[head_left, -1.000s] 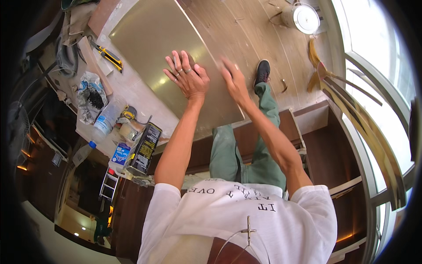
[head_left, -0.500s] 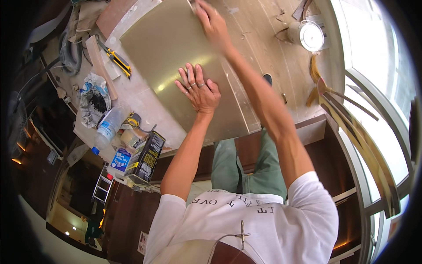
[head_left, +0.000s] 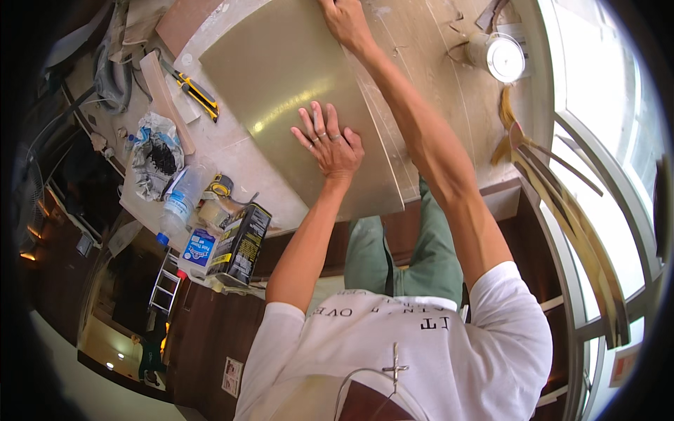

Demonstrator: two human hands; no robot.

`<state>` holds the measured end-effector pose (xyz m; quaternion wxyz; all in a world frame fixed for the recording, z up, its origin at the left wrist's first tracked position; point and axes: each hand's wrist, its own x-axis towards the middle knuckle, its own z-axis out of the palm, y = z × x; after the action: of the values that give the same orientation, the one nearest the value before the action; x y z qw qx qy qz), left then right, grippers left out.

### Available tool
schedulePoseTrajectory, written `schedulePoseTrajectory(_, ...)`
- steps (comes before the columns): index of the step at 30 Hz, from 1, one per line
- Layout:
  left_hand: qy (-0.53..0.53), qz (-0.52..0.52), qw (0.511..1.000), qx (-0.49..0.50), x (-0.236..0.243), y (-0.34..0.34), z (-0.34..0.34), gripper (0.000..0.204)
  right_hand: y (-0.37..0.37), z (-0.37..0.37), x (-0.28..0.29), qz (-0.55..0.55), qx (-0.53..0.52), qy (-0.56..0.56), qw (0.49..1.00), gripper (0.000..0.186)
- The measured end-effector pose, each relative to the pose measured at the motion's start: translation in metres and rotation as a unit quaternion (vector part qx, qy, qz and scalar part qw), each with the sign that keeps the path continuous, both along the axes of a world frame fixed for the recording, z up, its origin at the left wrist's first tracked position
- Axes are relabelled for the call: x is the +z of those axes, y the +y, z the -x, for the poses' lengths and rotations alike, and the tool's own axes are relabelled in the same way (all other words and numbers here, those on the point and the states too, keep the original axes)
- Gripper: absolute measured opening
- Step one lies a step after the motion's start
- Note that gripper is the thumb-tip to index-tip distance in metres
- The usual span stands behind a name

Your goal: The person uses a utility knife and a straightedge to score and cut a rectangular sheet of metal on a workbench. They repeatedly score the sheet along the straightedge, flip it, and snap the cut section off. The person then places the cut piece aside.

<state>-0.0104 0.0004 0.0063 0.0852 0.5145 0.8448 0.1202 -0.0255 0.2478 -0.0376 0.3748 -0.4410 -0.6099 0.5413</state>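
Note:
A glossy olive-gold sheet (head_left: 281,77) lies on the work surface in front of me. My left hand (head_left: 330,146) is spread flat on it, fingers apart, right of its middle. At the sheet's far right edge is my right hand (head_left: 346,27), its fingers curled together and partly cut off by the top of the picture. Whatever those fingers grip cannot be made out. A yellow-and-black utility knife (head_left: 193,91) lies left of the sheet, touched by neither hand.
On the left stand a plastic bottle (head_left: 179,200), a tape measure (head_left: 221,185), a black tin (head_left: 242,245) and a white-and-blue container (head_left: 199,247). Crumpled plastic (head_left: 156,151) holds dark bits. A lidded white can (head_left: 504,59) and a yellow-bristled brush (head_left: 507,116) are at right, near the window.
My right hand has moved farther away along the sheet's right edge. My left hand stays flat on the sheet. The whole view has shifted slightly.

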Motion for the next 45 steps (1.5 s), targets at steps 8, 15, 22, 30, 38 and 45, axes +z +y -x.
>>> schedulePoseTrajectory(8,0.002,-0.004,1.0,0.025,0.003,-0.003,-0.003,0.066,-0.042,-0.028,0.037,0.121,0.042,-0.016,0.992,0.046)
schedulePoseTrajectory(15,0.018,-0.012,0.999,0.031,-0.002,-0.004,0.0,0.065,-0.088,-0.046,0.015,0.028,0.006,0.013,1.0,0.041)
schedulePoseTrajectory(22,-0.006,-0.021,1.0,0.001,-0.004,0.02,-0.007,0.063,0.032,0.014,0.004,-0.004,-0.019,-0.008,1.0,0.039)
schedulePoseTrajectory(30,0.006,-0.009,0.999,0.031,0.001,-0.002,-0.004,0.063,-0.077,-0.043,0.02,0.043,-0.005,0.023,0.999,0.04)
schedulePoseTrajectory(38,0.011,-0.02,0.999,0.027,-0.004,0.0,0.001,0.064,-0.039,-0.017,0.012,0.013,0.018,0.007,1.0,0.039)
schedulePoseTrajectory(45,0.007,-0.017,1.0,0.015,-0.003,0.006,-0.006,0.063,-0.014,-0.013,0.018,0.063,-0.004,0.019,0.998,0.044)
